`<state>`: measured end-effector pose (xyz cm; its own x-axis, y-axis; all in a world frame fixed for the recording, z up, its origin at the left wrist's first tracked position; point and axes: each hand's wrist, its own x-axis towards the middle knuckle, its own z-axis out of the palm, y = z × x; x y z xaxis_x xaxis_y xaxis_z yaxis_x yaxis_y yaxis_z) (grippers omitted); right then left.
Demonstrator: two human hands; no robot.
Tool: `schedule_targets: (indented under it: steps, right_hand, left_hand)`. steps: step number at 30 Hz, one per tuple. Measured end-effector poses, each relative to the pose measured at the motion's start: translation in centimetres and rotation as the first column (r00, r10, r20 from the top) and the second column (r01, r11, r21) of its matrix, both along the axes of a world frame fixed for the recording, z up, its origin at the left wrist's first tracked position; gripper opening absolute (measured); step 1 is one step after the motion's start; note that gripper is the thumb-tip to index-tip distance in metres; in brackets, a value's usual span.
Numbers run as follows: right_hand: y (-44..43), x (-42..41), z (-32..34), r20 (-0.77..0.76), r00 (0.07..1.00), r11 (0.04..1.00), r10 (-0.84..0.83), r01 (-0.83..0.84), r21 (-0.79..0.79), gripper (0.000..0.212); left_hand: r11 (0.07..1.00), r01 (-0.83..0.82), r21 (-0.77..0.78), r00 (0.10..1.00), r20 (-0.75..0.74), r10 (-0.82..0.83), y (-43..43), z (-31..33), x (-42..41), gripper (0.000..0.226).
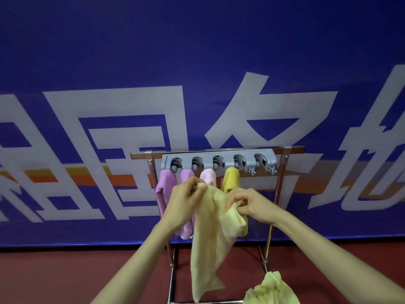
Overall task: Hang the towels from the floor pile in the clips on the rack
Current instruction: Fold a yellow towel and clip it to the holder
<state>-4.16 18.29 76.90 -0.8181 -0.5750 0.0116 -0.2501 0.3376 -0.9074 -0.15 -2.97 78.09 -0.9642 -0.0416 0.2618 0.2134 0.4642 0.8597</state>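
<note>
Left hand (187, 195): we pinch the top corner of the pale yellow towel (208, 238).
Right hand (252, 204): we grip its bunched upper edge.
Towel: it hangs from both our hands, before the rack (276, 194).
Clips (219, 163): four hold hung towels (167, 183).
Floor pile (272, 288): near the rack's foot.

Both hands, left (186, 194) and right (249, 202), pinch a pale yellow towel (210, 238) before the rack (219, 163), below its four hung towels.

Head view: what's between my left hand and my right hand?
A pale yellow towel, pinched by the left hand and right hand, hanging down; head view.
</note>
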Motion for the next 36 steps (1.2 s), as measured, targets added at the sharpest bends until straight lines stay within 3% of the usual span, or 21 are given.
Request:
schedule_targets:
  steps: [8, 13, 18, 25, 33, 36]
  right_hand:
    - [-1.5, -0.1, 0.7, 0.078, 0.987, 0.950, -0.137, 0.153, -0.271, 0.017]
    - [-2.4, -0.1, 1.0, 0.104, 0.980, 0.923, -0.171, 0.196, -0.332, 0.025]
    - [-3.0, 0.3, 1.2, 0.114, 0.970, 0.876, -0.215, 0.243, -0.417, 0.017]
    - [-3.3, 0.6, 1.2, 0.130, 0.950, 0.828, -0.284, 0.311, -0.466, 0.010]
    - [-2.9, 0.2, 1.4, 0.019, 0.946, 0.857, -0.323, 0.301, -0.417, 0.013]
    - [-3.1, 0.0, 1.5, -0.027, 0.942, 0.866, -0.334, 0.295, -0.404, 0.013]
  left_hand:
    - [0.998, -0.034, 0.045, 0.999, -0.020, 0.035, -0.3, 0.7, 0.2, 0.016]
    - [0.995, -0.041, 0.093, 0.999, -0.018, 0.043, 0.1, 0.1, 0.8, 0.012]
    - [0.991, -0.060, 0.120, 0.998, -0.022, 0.063, 1.1, 0.2, 1.0, 0.013]
    - [0.988, -0.039, 0.153, 0.999, 0.006, 0.038, 2.0, -0.1, 0.9, 0.013]
    - [0.985, 0.010, 0.169, 1.000, 0.014, -0.012, 3.0, 0.4, 1.5, 0.013]
    - [0.966, -0.028, 0.258, 1.000, -0.003, 0.030, 3.2, 0.3, 1.4, 0.006]
